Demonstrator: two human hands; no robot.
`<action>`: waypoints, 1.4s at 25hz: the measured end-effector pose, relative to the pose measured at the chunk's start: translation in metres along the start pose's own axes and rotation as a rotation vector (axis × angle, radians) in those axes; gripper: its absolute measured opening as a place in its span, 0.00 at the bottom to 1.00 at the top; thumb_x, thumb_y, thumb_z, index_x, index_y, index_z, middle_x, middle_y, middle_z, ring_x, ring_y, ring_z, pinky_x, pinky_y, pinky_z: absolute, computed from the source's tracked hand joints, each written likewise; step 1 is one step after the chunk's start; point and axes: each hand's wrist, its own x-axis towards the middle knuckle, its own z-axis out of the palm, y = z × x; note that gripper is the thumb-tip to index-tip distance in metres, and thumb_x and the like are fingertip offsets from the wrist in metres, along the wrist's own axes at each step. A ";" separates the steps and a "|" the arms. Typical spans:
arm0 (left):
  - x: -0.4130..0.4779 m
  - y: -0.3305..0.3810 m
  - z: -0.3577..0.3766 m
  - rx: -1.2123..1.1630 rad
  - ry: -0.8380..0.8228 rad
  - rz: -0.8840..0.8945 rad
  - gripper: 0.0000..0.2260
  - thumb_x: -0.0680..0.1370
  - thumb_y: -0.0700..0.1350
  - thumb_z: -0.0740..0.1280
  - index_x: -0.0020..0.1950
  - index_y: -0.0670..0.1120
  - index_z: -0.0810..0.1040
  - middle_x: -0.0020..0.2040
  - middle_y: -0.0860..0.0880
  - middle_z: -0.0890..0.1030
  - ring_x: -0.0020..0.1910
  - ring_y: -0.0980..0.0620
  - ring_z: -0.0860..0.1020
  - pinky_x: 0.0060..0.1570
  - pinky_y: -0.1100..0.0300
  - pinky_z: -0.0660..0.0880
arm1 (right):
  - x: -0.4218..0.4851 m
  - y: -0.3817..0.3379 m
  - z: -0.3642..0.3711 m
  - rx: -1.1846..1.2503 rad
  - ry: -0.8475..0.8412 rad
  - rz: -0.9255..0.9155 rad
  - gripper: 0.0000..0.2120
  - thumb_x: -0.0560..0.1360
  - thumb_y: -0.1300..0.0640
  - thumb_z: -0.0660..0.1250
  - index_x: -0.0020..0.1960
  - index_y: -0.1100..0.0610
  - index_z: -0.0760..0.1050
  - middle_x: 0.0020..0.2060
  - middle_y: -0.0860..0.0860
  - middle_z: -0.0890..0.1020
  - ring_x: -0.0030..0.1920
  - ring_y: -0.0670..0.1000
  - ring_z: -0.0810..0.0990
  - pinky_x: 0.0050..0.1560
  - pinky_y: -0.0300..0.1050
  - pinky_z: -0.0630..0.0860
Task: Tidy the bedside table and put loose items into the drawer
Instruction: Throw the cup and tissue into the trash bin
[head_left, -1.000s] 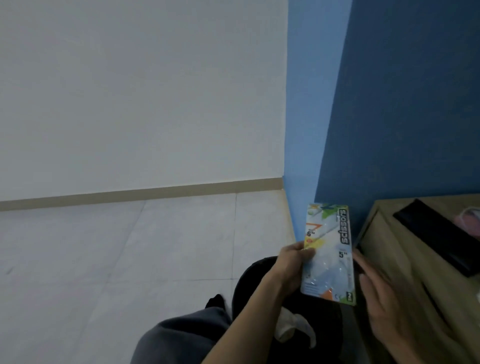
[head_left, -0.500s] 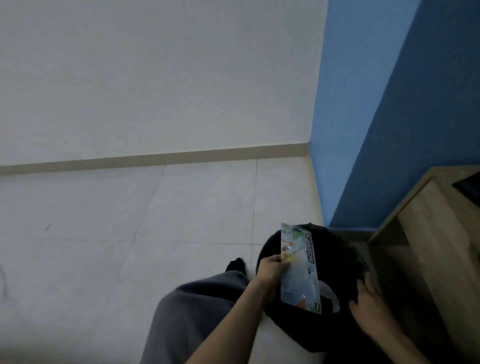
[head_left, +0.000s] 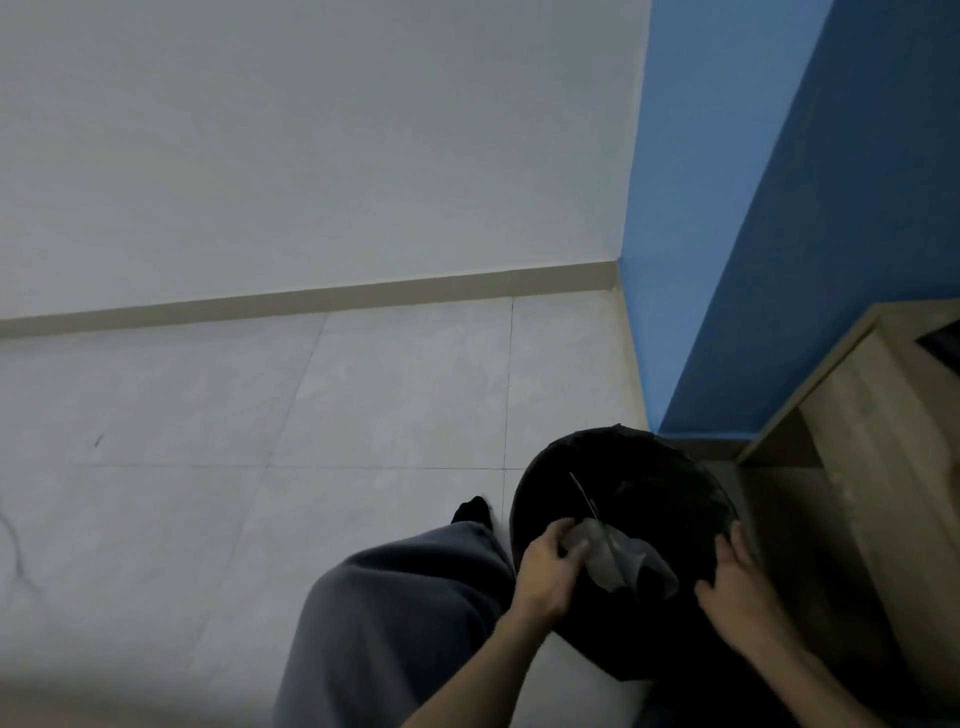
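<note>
Floor (head_left: 260, 441) to the left is wide open tile, nothing on it all the way to the white wall (head_left: 311, 145). The right side is tight. The black bin (head_left: 649, 488) sits jammed in the corner between the blue wall (head_left: 831, 234) and the wooden table (head_left: 857, 415), basically touching both. The bin mouth is half blocked: left hand (head_left: 545, 571) at the near-left rim, right hand (head_left: 737, 597) on the right rim, and a pack (head_left: 592, 519) edge-on plus pale wrapping (head_left: 623, 564) inside. The far half is dark and clear. A knee (head_left: 405, 613) crowds the left of the bin.
</note>
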 end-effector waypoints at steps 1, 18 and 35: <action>-0.005 -0.007 0.001 0.212 -0.077 0.102 0.24 0.76 0.54 0.64 0.71 0.51 0.67 0.70 0.48 0.71 0.70 0.48 0.67 0.72 0.49 0.62 | 0.000 -0.002 0.000 0.007 -0.012 0.006 0.32 0.77 0.55 0.59 0.75 0.62 0.47 0.76 0.55 0.41 0.75 0.58 0.52 0.71 0.49 0.58; 0.064 -0.015 -0.032 1.123 -0.066 0.359 0.33 0.76 0.36 0.61 0.78 0.47 0.52 0.79 0.47 0.50 0.78 0.47 0.41 0.73 0.45 0.35 | 0.075 -0.040 0.015 -0.476 0.070 -0.559 0.43 0.59 0.34 0.72 0.68 0.54 0.70 0.73 0.57 0.53 0.74 0.53 0.35 0.65 0.66 0.61; 0.196 0.113 -0.063 0.976 0.142 0.474 0.31 0.77 0.36 0.60 0.78 0.43 0.51 0.79 0.45 0.50 0.78 0.47 0.41 0.75 0.49 0.43 | 0.178 -0.153 -0.049 -0.416 0.299 -0.471 0.33 0.75 0.62 0.61 0.75 0.56 0.49 0.76 0.55 0.48 0.76 0.56 0.45 0.74 0.56 0.50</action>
